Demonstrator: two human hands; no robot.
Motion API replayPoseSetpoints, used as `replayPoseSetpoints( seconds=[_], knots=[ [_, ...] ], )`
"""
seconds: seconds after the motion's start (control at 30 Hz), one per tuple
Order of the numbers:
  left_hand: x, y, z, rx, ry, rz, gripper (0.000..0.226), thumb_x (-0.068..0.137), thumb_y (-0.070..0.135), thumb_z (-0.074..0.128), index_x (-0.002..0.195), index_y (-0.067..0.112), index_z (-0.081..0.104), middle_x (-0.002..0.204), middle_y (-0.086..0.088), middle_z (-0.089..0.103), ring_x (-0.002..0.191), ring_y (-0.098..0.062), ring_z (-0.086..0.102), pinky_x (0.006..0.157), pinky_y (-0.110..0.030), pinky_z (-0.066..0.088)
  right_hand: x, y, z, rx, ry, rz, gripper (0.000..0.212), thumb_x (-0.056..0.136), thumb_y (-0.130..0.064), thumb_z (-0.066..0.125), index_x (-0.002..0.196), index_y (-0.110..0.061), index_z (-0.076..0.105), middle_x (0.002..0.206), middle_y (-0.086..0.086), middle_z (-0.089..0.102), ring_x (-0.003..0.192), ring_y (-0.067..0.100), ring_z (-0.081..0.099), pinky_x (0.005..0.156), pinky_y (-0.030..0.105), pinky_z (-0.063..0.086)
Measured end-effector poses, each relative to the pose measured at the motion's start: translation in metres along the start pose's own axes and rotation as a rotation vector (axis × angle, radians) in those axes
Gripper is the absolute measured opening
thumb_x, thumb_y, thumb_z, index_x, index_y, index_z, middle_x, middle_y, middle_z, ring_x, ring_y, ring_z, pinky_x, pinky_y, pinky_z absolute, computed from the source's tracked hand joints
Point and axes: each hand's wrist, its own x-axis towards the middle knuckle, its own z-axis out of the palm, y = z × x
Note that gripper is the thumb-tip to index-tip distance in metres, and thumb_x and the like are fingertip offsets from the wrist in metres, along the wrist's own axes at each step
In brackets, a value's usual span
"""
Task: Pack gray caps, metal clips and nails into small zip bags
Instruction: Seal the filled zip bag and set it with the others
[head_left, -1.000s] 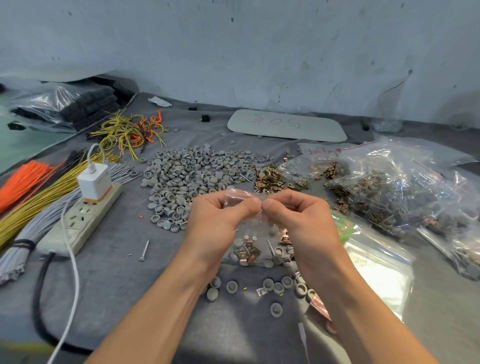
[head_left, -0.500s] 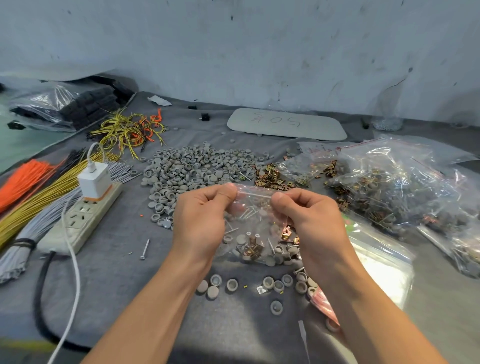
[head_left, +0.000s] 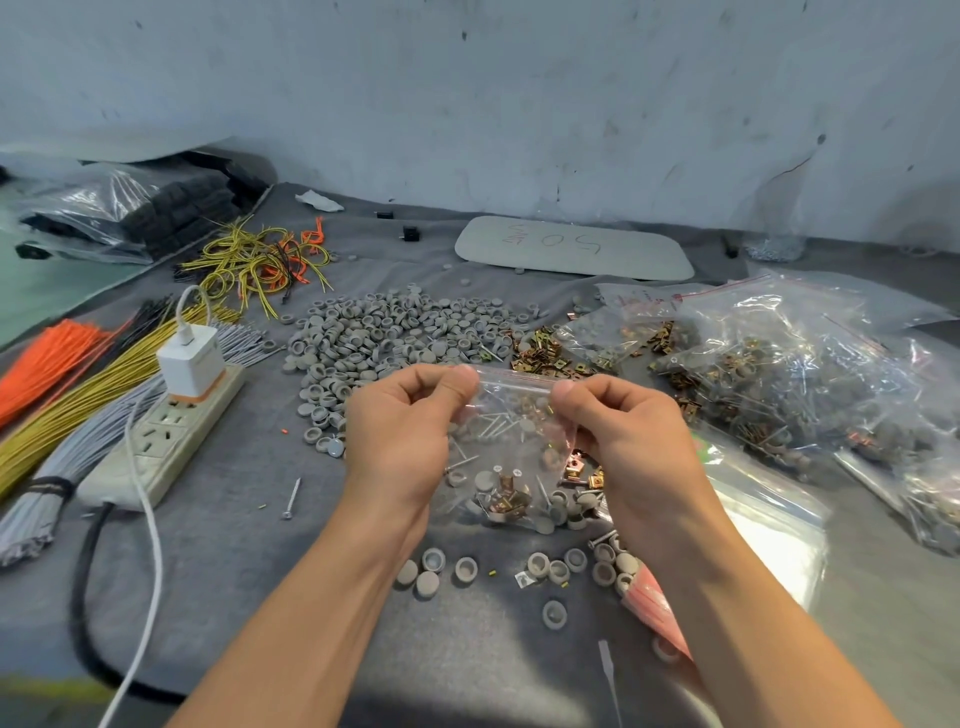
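A small clear zip bag (head_left: 511, 457) hangs above the table, with gray caps, metal clips and nails in its bottom. My left hand (head_left: 402, 436) pinches the left end of its zip strip. My right hand (head_left: 623, 441) pinches the right end. Behind the bag lies a heap of gray caps (head_left: 384, 338), and to its right a pile of metal clips (head_left: 545, 356). Loose gray caps (head_left: 556, 569) are scattered under my hands. A single nail (head_left: 291, 500) lies to the left.
Large bags of packed sets (head_left: 779, 374) fill the right side. A stack of unfilled zip bags (head_left: 769, 530) lies under my right forearm. At left are a power strip (head_left: 161, 441) with a charger (head_left: 191, 358), wire bundles (head_left: 78, 384), and a gray board (head_left: 571, 248) at the back.
My hands started together at the middle of the zip strip and slid apart to its two ends. The bag rose a little and now hangs spread out flat.
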Motion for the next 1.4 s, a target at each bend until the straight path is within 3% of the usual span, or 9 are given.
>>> replayPoseSetpoints(
  seconds=[0.23,0.43,0.83,0.93,1.03,1.13,1.2,1.27,1.4],
  knots=[
    [-0.005,0.001,0.001,0.061,-0.210,-0.016,0.011,0.081,0.008,0.083,0.081,0.019,0.083,0.081,-0.003,0.079,0.073,-0.010,0.072,0.065,-0.019,0.055,-0.001,0.006,0.001,-0.063,-0.049,-0.026,0.006,0.086,-0.007,0.080,0.081,-0.009,0.077,0.068,0.005,0.072,0.057,0.008,0.062,0.055,0.016,0.047],
    [-0.007,0.001,0.002,0.078,-0.277,0.025,0.014,0.088,0.008,0.076,0.083,0.020,0.083,0.084,-0.007,0.078,0.077,-0.014,0.070,0.073,-0.025,0.057,-0.001,0.000,0.002,-0.051,-0.088,0.021,0.021,0.080,-0.002,0.076,0.061,-0.010,0.073,0.064,0.013,0.068,0.064,0.020,0.063,0.077,0.036,0.051],
    [-0.006,-0.002,0.009,0.053,-0.270,0.051,0.016,0.089,0.010,0.076,0.078,0.020,0.081,0.074,-0.005,0.076,0.067,-0.011,0.070,0.061,-0.025,0.055,-0.004,0.002,0.003,-0.006,-0.094,0.045,0.022,0.080,-0.002,0.075,0.061,-0.014,0.073,0.066,0.010,0.070,0.063,0.017,0.061,0.073,0.035,0.045],
    [-0.004,-0.006,0.009,0.067,-0.156,0.098,0.018,0.087,0.009,0.078,0.074,0.021,0.079,0.069,-0.002,0.072,0.065,-0.009,0.064,0.062,-0.025,0.053,-0.006,0.007,0.006,-0.050,-0.037,0.026,0.017,0.084,-0.007,0.077,0.069,-0.016,0.078,0.070,0.005,0.074,0.065,0.015,0.063,0.075,0.037,0.049],
    [0.000,-0.007,0.008,0.102,0.129,0.203,0.019,0.088,0.021,0.079,0.075,0.034,0.077,0.064,0.009,0.069,0.059,-0.003,0.058,0.056,-0.023,0.049,-0.007,0.016,0.007,-0.554,0.224,-0.214,0.006,0.083,-0.024,0.081,0.078,-0.026,0.079,0.071,-0.014,0.074,0.067,0.004,0.068,0.073,0.036,0.058],
    [-0.002,-0.006,0.007,0.127,0.238,0.271,0.003,0.083,0.036,0.077,0.081,0.036,0.078,0.065,0.007,0.072,0.057,-0.008,0.061,0.058,-0.031,0.052,-0.021,0.022,0.019,-0.764,0.053,-0.319,0.021,0.080,-0.031,0.082,0.100,-0.033,0.077,0.086,-0.025,0.074,0.081,-0.007,0.067,0.078,0.024,0.058],
    [-0.009,-0.004,0.013,0.070,0.073,0.209,0.005,0.083,0.034,0.076,0.081,0.031,0.080,0.069,0.001,0.075,0.059,-0.013,0.067,0.058,-0.032,0.056,-0.026,0.029,0.028,-0.721,-0.157,-0.239,0.048,0.074,-0.030,0.079,0.120,-0.039,0.068,0.098,-0.028,0.072,0.089,-0.012,0.066,0.075,0.011,0.052],
    [-0.017,-0.001,0.017,0.031,-0.175,0.144,0.017,0.085,0.043,0.075,0.083,0.027,0.082,0.076,-0.006,0.078,0.063,-0.017,0.071,0.056,-0.032,0.057,-0.023,0.031,0.034,-0.620,-0.238,-0.214,0.035,0.076,-0.016,0.070,0.106,-0.033,0.072,0.090,-0.021,0.075,0.079,-0.006,0.068,0.066,0.012,0.049],
    [-0.009,0.005,0.005,0.025,-0.158,0.252,0.030,0.088,0.056,0.073,0.100,0.030,0.081,0.099,0.005,0.080,0.095,-0.013,0.076,0.079,-0.025,0.060,-0.009,0.022,0.022,-0.091,-0.127,0.172,0.032,0.097,0.005,0.055,0.102,-0.016,0.078,0.097,0.006,0.080,0.089,0.026,0.070,0.088,0.049,0.057]
  ],
)
